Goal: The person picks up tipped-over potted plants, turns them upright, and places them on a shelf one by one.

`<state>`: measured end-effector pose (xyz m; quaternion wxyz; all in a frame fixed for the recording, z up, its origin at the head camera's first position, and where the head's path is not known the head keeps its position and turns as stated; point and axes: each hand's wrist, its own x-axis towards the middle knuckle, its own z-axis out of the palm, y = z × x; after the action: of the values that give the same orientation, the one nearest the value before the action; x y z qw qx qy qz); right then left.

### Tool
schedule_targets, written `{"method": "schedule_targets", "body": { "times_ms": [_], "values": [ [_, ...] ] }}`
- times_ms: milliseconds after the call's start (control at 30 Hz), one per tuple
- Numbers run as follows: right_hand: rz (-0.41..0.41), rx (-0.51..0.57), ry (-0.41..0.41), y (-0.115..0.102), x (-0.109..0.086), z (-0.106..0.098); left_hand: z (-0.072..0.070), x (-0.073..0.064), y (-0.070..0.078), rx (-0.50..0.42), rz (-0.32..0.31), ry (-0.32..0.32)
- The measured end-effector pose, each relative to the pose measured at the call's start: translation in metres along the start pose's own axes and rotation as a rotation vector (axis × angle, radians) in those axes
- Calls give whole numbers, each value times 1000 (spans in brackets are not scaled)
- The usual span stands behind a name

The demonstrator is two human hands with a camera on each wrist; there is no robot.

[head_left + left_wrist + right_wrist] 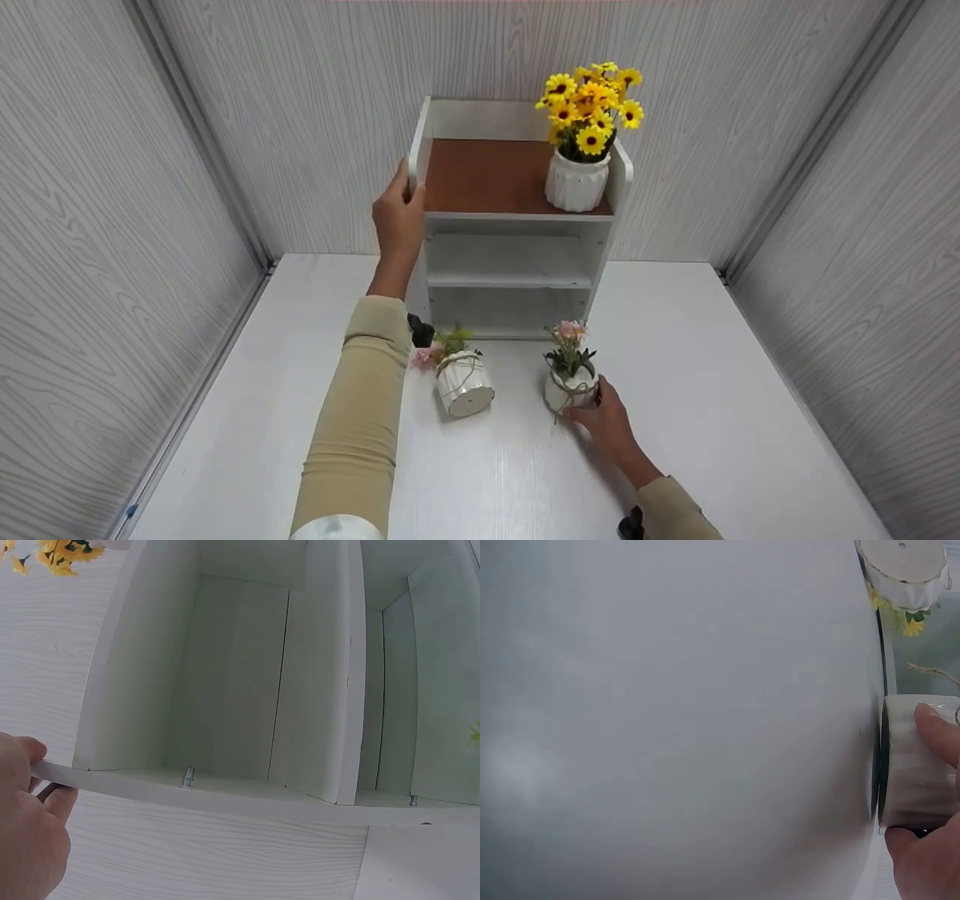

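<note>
My left hand (399, 217) grips the upper left side panel of a small white shelf unit (510, 261); the left wrist view shows the fingers around the panel's edge (150, 790). On the table, my right hand (609, 421) holds a white flowerpot (570, 390) with pink flowers and a twine bow. That pot stands roughly upright, and in the right wrist view the thumb and a finger (937, 731) press its sides. A second white flowerpot (465, 384), with pink and yellow-green flowers, lies tipped on its side before the shelf, its base facing me.
On the shelf's brown top, at the right, stands a larger white pot (576, 184) of yellow flowers. Two white compartments lie below. Metal pegs (188, 777) stick out inside the side panel. Grey wood-grain walls (112, 225) enclose the white table (675, 337).
</note>
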<state>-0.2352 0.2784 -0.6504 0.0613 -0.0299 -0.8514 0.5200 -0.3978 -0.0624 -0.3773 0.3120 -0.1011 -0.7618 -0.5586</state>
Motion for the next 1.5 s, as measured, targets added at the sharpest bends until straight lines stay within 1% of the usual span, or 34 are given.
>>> {"method": "schedule_targets", "body": {
  "times_ms": [233, 367, 433, 533, 600, 700, 767, 833, 900, 1000, 1067, 1100, 1167, 1333, 1500],
  "values": [
    [-37, 12, -36, 6, 4, -3, 0, -3, -1, -7, -9, 2],
    [-85, 11, -48, 6, 4, -4, 0, -2, -1, 3, 7, 6],
    [-93, -1, -56, 6, 3, -6, 0, -2, -1, 5, 19, 8],
    [-72, -6, -78, 6, 1, -8, 1, -1, -1, 6, 21, 9],
    [-37, 9, -103, 6, -2, -12, 1, -1, -1, 2, 18, 5],
    [3, 46, -115, 4, -6, -20, 2, -2, 0, 0, 12, 1],
    [-5, 68, -100, 2, -9, -25, 1, -2, 0, 0, 14, 4],
    [-31, 87, -66, -1, -11, -28, 1, -2, 0, 2, 14, 5],
    [-52, 105, -38, -15, -16, -32, 1, -2, 0, 3, 13, 6],
    [-87, 126, 1, -23, -15, -31, 1, -2, 0, 5, 16, 5],
    [-92, 120, 9, -27, -14, -30, 1, -2, 0, 3, 16, 5],
    [-100, 118, 13, -25, -12, -29, 1, -2, 0, 4, 14, 5],
    [-101, 103, 14, -20, -7, -26, 0, -2, 0, 4, 11, 4],
    [-70, 76, 4, -26, -2, -19, 0, -2, 1, 3, 11, 12],
    [-53, 16, 15, -26, 1, -12, 2, -1, -1, 2, 13, 21]
  ]
}}
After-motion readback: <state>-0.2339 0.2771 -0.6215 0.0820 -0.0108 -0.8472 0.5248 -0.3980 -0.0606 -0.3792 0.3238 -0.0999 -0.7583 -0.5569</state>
